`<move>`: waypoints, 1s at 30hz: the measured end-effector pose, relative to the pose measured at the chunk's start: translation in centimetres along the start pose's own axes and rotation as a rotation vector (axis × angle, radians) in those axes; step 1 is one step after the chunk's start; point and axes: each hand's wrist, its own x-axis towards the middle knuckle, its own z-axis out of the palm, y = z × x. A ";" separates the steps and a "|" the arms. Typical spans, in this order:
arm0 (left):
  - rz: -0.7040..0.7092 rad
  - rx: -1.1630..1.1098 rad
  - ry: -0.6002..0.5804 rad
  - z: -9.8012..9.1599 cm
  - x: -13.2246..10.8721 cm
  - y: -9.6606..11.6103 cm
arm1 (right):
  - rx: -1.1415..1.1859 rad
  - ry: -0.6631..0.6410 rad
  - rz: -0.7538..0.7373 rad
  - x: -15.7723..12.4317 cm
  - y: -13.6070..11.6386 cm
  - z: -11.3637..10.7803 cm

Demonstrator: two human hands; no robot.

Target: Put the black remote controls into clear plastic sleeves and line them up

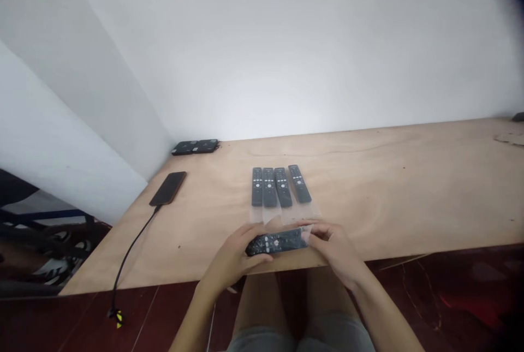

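Observation:
A black remote control [282,241] in a clear plastic sleeve lies sideways between my hands, just above the table's front edge. Around its left end my left hand [237,251] is closed, thumb below and fingers above. My right hand [331,243] pinches the right end, where the loose plastic bunches up. Just beyond are several more dark remotes, side by side with their buttons up: the leftmost remote [257,187], two close beside it, and a slightly tilted one [300,184] at the right. Clear plastic sleeves [272,214] spread out from their near ends.
On the wooden table [368,177], a phone [168,188] lies at the left with a black cable [130,256] hanging over the front edge. Two flat black boxes [195,147] sit at the back left by the white wall [286,57]. My legs are under the front edge.

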 end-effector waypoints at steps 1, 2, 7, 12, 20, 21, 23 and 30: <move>-0.006 -0.018 -0.016 -0.1 0.1 0.1 | 0.010 0.000 0.001 0.0 0.1 -0.4; -0.012 -0.030 -0.022 -0.2 0.2 0.2 | 0.026 0.008 0.005 0.0 0.2 -0.8; -0.017 -0.028 0.040 -0.7 0.1 0.3 | 0.116 0.112 0.048 -0.5 0.5 -3.7; -0.056 0.198 0.163 -3.1 -1.7 -2.5 | 0.178 0.256 0.062 -1.6 0.8 -7.2; -0.011 0.677 0.498 -7.7 -4.7 -5.6 | -0.190 0.179 -0.073 -1.9 1.5 -7.9; -0.016 0.712 0.593 -7.1 -4.8 -4.9 | -0.246 0.157 -0.087 -1.9 1.5 -7.4; -0.025 0.674 0.657 -5.2 -5.0 -3.2 | -0.344 0.130 -0.103 -1.8 1.5 -6.3; -0.180 0.602 0.467 -2.8 -5.0 -3.3 | -0.441 -0.106 -0.083 -2.1 0.5 -2.7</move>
